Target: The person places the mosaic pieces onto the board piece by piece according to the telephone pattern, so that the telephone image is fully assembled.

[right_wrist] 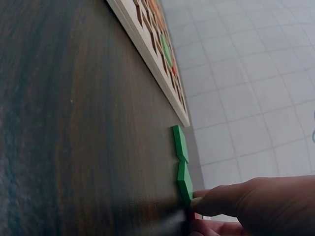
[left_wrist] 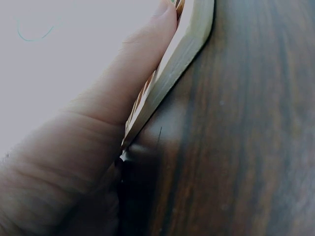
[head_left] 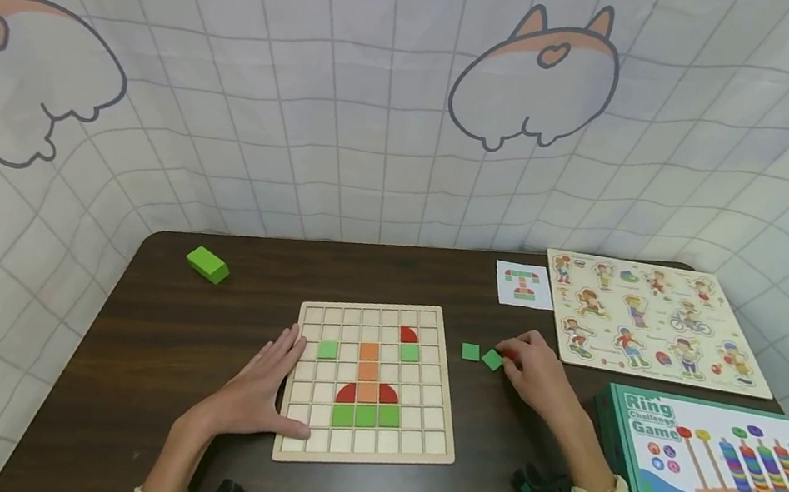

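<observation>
A square wooden grid board (head_left: 404, 444) lies on the table with green, orange and red pieces in several cells. My left hand (head_left: 252, 394) rests along its left side, fingers stretched out at the edge and thumb over the front left cells. In the left wrist view, the thumb (left_wrist: 142, 54) lies across the board's rim (left_wrist: 167, 73). To the right of the board, my right hand (head_left: 539, 376) pinches a small red piece (right_wrist: 192, 214), mostly hidden by the fingers. Beside those fingertips lies one green square tile (head_left: 492, 360), and a second green tile (head_left: 470, 352) is left of it.
A pattern card (head_left: 525, 285) lies at the back, next to a wooden puzzle board (head_left: 664, 322) with figures of children. A Ring Challenge Game box (head_left: 725, 477) occupies the right side. At the back left is a green block (head_left: 208, 263). A patterned curtain (head_left: 398, 112) hangs behind the table.
</observation>
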A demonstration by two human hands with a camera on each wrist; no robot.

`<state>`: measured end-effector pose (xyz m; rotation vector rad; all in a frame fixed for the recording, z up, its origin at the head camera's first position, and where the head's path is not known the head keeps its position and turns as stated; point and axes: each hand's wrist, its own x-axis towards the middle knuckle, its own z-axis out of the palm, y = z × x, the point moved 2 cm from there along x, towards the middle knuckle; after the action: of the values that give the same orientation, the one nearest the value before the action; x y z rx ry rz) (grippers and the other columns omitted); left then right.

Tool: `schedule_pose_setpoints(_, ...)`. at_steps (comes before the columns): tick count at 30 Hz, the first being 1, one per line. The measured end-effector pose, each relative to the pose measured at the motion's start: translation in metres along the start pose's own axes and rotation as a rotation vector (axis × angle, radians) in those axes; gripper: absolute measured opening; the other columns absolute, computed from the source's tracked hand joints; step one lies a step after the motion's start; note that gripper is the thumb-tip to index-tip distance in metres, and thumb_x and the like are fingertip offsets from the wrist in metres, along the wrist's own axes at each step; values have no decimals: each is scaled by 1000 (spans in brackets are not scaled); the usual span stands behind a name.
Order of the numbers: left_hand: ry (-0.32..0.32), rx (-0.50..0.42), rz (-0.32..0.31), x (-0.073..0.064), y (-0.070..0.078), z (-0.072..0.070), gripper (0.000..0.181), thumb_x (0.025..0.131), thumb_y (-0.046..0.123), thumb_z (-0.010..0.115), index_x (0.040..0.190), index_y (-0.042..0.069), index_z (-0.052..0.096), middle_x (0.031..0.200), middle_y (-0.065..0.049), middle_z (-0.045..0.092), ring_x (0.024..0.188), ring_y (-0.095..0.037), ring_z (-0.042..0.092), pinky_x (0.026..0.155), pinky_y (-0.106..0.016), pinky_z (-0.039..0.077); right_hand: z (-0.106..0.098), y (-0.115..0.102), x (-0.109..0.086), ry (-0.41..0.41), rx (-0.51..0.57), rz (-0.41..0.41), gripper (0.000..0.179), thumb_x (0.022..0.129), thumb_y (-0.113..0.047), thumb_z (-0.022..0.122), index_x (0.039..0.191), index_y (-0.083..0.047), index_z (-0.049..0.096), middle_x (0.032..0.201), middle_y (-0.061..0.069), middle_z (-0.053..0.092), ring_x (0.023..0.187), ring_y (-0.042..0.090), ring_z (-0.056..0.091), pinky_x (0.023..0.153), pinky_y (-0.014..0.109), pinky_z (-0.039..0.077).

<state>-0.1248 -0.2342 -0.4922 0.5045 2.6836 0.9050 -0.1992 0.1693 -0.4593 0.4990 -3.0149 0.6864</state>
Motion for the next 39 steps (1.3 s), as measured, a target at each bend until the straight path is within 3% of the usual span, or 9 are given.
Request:
schedule_pose_setpoints(12, 3, -1, 0, -1, 3, -5, 128, 67, 58, 81, 157, 6, 6, 165, -12, -6, 153, -33, -3, 119, -57, 6, 1, 0, 2, 48, -27, -21, 20, 85, 2, 65, 105, 1, 70, 99, 20, 58, 86, 31, 58, 77, 47, 51)
schedule_pose_setpoints(21, 6, -1, 9, 0, 2, -1, 129, 66, 59, 81, 157, 5, 6, 165, -14, -6, 153, -35, -2, 119, -58, 7, 1, 1, 0, 39, -45, -51, 27, 83, 3, 67, 110, 4, 70, 97, 19, 57, 78, 25, 56, 70, 42, 50)
schedule_pose_setpoints(27, 11, 6, 26, -1, 2, -2, 128, 67, 58, 81, 156, 4, 6, 164, -16, -5, 152, -37, -1, 118, -60, 8, 0, 2, 1, 39, -24, -21, 22, 84, 0, 70, 106, 2, 71, 96, 19, 58, 78, 26, 58, 70, 43, 51)
schedule_pose_setpoints(39, 3, 3, 14, 0, 2, -2, 128, 68, 59, 80, 156, 5, 5, 165, -15, -6, 152, -36, -2, 118, -60, 8, 2, 3, 1, 92, -86, 38, 12, 85, -11, 73, 95, -4, 72, 90, 15, 61, 80, 29, 59, 72, 47, 52)
